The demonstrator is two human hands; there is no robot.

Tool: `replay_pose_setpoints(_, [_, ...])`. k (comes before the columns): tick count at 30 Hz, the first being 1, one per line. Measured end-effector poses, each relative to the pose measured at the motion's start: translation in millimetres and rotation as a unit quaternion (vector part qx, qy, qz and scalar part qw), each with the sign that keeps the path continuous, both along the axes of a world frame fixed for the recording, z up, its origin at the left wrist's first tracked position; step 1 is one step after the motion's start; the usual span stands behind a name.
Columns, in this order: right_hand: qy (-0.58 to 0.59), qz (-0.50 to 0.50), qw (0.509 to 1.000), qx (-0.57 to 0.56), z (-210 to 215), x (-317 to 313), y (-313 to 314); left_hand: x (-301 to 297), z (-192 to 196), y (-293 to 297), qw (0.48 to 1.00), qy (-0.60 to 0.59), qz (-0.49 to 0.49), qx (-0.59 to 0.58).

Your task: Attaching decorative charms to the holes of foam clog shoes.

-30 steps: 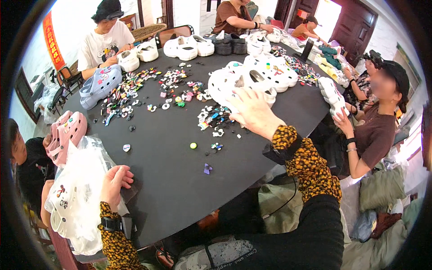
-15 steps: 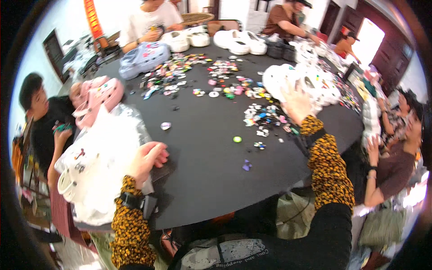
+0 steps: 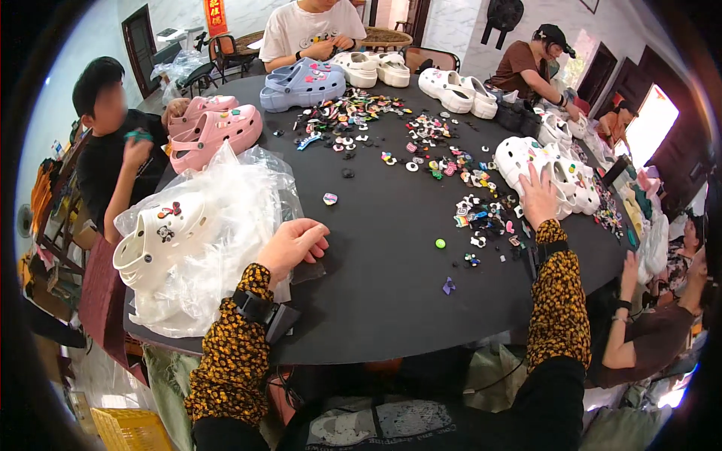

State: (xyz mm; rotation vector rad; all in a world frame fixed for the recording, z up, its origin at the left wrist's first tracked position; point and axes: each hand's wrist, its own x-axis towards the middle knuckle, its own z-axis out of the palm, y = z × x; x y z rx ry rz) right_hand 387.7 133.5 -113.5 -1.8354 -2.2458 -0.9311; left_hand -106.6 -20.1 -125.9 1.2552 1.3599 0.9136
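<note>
White perforated clog (image 3: pixel 517 159) at spread right fingers (image 3: pixel 535 176), crinkled plastic (image 3: pixel 222 252) beside half-curled left fingers (image 3: pixel 317 241)

The top (image 3: pixel 481 423) is black, with a pale grey print (image 3: pixel 380 423) across the front: blotchy panels and a line of small lettering. Over its black arms come a left cover (image 3: pixel 229 359) and a right cover (image 3: pixel 559 316), both black, densely speckled in orange-yellow and gathered in soft wrinkles. A black left strap (image 3: pixel 251 305) carries a dark, blocky box (image 3: pixel 283 323); a black right strap (image 3: pixel 553 247) circles the other cover near its cuff. The fingers (image 3: pixel 310 236) are bare.
</note>
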Motion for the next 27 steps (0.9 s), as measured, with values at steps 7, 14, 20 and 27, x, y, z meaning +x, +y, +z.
replay_pose_setpoints(7, [0.154, 0.132, 0.979, -0.005, 15.7, -8.3, -39.8, -6.6, -4.6, 0.1, 1.000, 0.004, 0.000, 0.004])
replay_pose_setpoints(14, [0.248, 0.039, 0.915, -0.314, 14.8, 21.2, -74.2, -2.6, -2.1, 1.2, 1.000, -0.020, -0.001, 0.006])
replay_pose_setpoints(20, [0.382, -0.058, 0.850, -0.358, 7.9, 3.9, -79.6, -5.9, -4.1, -1.1, 1.000, -0.014, -0.010, -0.003])
replay_pose_setpoints(27, [0.462, 0.001, 0.814, -0.352, -2.8, -16.8, -71.6, -0.5, -2.2, 1.8, 1.000, -0.010, -0.020, -0.004])
